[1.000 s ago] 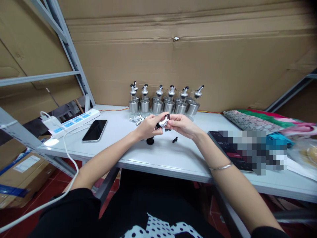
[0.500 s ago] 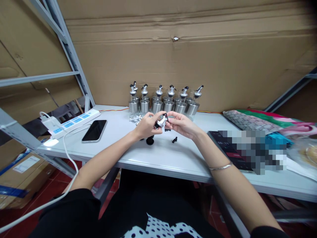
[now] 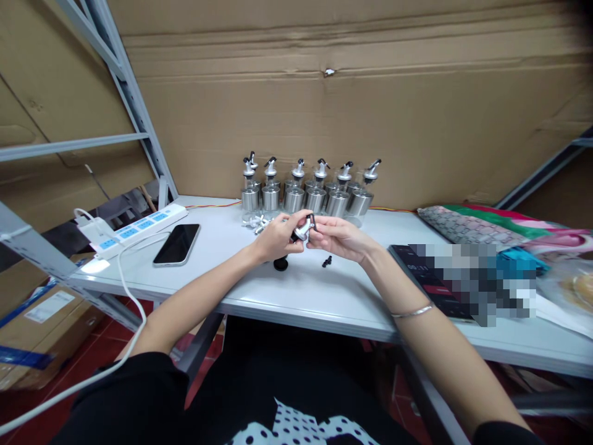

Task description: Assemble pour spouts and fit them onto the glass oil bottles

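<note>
My left hand (image 3: 278, 237) is closed around a silver pourer spout (image 3: 303, 232) with black parts, held above the table. At the spout's tip, my right hand (image 3: 340, 237) pinches a small black flap cap (image 3: 312, 220). Below the hands lies a round black stopper (image 3: 280, 264), with more black partly hidden behind the left hand. Small black pieces (image 3: 327, 261) rest on the table under the right hand. Several silver spout parts (image 3: 256, 223) lie just beyond the left hand.
Several steel-and-glass bottles (image 3: 315, 196) with pourers stand in rows against the cardboard. To the left are a phone (image 3: 176, 245) and a white power strip (image 3: 143, 231) with a cable. A dark tablet (image 3: 428, 278) and a plastic-wrapped bundle (image 3: 500, 228) lie at right.
My right hand has shifted slightly down and its fingers have closed in more around the spout's tip. The left hand keeps its hold almost unmoved.
</note>
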### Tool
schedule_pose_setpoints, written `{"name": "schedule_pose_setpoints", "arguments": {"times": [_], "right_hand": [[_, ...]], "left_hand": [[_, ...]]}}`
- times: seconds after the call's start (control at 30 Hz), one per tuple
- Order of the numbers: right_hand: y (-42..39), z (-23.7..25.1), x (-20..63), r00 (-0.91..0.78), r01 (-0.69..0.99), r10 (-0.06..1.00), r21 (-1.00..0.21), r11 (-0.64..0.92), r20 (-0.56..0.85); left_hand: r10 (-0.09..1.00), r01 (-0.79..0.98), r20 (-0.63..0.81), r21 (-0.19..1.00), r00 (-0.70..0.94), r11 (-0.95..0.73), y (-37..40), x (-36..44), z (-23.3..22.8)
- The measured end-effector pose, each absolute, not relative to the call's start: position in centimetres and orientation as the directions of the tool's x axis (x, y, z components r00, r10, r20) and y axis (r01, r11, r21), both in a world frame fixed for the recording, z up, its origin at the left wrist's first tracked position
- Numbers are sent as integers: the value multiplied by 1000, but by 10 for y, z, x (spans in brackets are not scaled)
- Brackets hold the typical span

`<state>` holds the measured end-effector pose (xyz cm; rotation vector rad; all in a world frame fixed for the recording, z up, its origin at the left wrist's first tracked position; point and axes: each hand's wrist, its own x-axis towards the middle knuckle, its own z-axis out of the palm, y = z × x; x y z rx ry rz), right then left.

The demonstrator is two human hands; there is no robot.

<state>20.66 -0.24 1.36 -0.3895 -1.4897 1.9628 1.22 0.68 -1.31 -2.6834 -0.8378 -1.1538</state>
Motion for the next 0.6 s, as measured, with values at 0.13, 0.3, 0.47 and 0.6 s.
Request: {"name": "schedule_pose_setpoints", "arguments": {"times": [0.13, 0.3, 0.47, 0.6], "right_hand": [[-3, 15, 206, -757, -305, 635, -942, -137, 152], [-3, 14, 209, -786, -287, 600, -947, -145, 147], [-2, 12, 212, -829, -284, 540, -941, -182, 145], [-3, 12, 212, -814, -279, 565, -944, -175, 135]], "left_hand": [[464, 528, 683, 134, 564, -838, 6, 13, -14], [455, 519, 679, 127, 575, -845, 5, 14, -14], [417, 469, 687, 124, 595, -875, 4, 16, -14], [440, 463, 680, 163, 587, -871, 4, 15, -15]]}}
